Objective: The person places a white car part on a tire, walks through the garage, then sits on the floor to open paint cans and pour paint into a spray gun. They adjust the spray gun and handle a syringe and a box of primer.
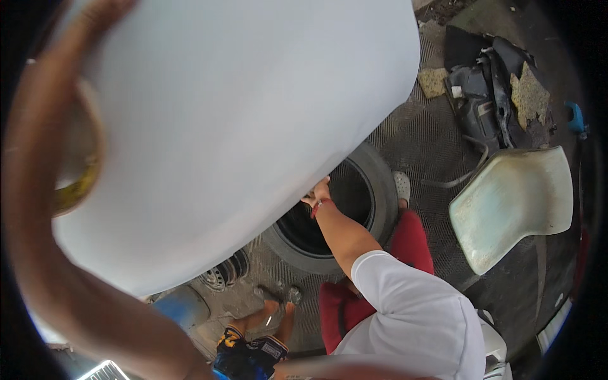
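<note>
A large white, smooth panel (221, 114) fills the upper left, with a round, yellow-marked part (76, 196) partly hidden behind my bare left arm. My left hand (111, 12) is raised at the panel's upper left, its fingers cut off by the frame. My right hand (318, 192), with a red band at the wrist, grips the panel's lower edge with curled fingers. Below that edge lies a black tyre (373, 209), partly covered by the panel and my arm. My red-clad legs (411, 240) are bent beside the tyre.
Another person's legs (250, 345) in dark shorts are at the lower left, near a steel wheel rim (218, 275) and a blue container (180, 307). At the right lie a pale curved plastic piece (506, 209), black scrap parts (475, 88) and a small blue container (575, 117).
</note>
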`<state>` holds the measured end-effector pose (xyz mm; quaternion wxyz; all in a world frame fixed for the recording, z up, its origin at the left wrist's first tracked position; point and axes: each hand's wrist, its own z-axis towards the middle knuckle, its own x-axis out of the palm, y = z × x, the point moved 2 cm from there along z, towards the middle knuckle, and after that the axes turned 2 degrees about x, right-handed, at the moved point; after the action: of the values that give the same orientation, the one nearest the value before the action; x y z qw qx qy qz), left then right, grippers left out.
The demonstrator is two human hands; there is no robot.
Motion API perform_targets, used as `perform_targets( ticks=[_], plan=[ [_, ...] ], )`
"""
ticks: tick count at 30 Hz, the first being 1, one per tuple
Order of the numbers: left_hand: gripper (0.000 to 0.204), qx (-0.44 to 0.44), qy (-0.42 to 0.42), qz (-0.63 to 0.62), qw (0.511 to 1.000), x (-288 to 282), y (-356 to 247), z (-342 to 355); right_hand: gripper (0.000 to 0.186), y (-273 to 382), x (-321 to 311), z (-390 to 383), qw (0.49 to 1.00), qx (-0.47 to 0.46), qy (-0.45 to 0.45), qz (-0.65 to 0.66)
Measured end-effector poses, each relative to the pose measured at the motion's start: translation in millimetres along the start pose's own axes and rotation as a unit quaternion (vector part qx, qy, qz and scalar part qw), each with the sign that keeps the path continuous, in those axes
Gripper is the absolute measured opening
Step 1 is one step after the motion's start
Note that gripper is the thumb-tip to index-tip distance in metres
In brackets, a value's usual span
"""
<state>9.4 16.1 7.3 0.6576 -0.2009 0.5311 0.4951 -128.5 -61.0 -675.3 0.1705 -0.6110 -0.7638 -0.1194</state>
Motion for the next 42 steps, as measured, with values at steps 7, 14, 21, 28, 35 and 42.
perform_targets(
  ticks=[7,14,21,28,35,42],
  plan=[
    [0.054,0.041,-0.111,-0.015,0.993,4.7,33.0,7.8,0.037,85.9,-34.5,-142.1,0.935,-0.330,-0.095,-0.085],
    [0.044,-0.009,0.023,-0.079,0.997,29.8,46.3,66.2,0.064,247.9,168.9,-505.8,0.423,-0.816,0.017,-0.393],
    [0.047,-0.028,0.081,-0.078,0.993,59.8,70.9,106.6,0.056,336.9,324.8,-486.2,0.319,-0.743,0.076,-0.584],
    [0.046,-0.052,0.134,-0.071,0.987,91.4,82.1,141.6,0.061,341.2,386.5,-425.4,0.454,-0.701,0.004,-0.550],
    [0.057,-0.182,-0.133,-0.223,0.948,98.8,81.7,60.3,0.062,347.6,413.3,-410.6,0.504,-0.690,-0.015,-0.519],
    [0.092,-0.427,0.173,-0.417,0.783,240.7,36.1,-179.5,0.063,356.2,436.3,-379.3,0.508,-0.694,-0.025,-0.510]
  ],
)
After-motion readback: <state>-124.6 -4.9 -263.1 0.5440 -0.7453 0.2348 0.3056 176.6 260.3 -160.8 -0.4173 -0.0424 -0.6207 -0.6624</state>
